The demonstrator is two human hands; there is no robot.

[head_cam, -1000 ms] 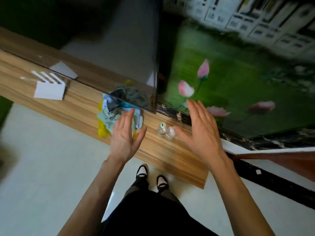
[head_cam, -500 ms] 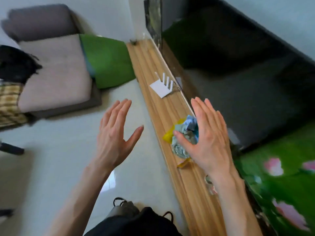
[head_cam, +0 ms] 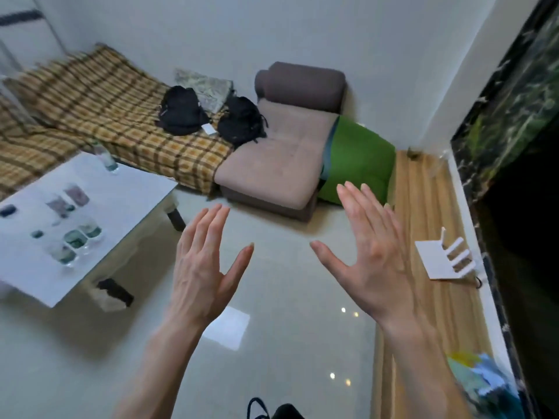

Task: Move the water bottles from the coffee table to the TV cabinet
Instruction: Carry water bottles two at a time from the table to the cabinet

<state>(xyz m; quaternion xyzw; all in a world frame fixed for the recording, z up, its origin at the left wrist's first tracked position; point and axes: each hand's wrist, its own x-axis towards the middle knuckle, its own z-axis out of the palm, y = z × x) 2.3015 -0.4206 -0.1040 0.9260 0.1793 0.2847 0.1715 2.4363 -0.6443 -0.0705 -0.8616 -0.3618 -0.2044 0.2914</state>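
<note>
"Talk me through that second. What changed?"

"A second before, I was over the TV cabinet [head_cam: 423, 213] with two small bottles standing on it, near the pile of cloths [head_cam: 481, 379]. Then my view swung away toward the sofa [head_cam: 281, 164] and the coffee desk [head_cam: 121, 207]."

"And your hands?"

"Both were empty. My left hand [head_cam: 202, 267] and right hand [head_cam: 372, 255] were raised over the floor, fingers spread, touching nothing."

"So where were the bottles?"

"The pair on the cabinet had dropped out of view. On the desk at my left I could make out several water bottles [head_cam: 77, 240] lying in a blurred cluster, plus one upright bottle [head_cam: 104, 158] at the far edge."

"Meaning?"

"I judged one delivery finished and the next trip starting. More remained to fetch, well apart from my hands."
</note>
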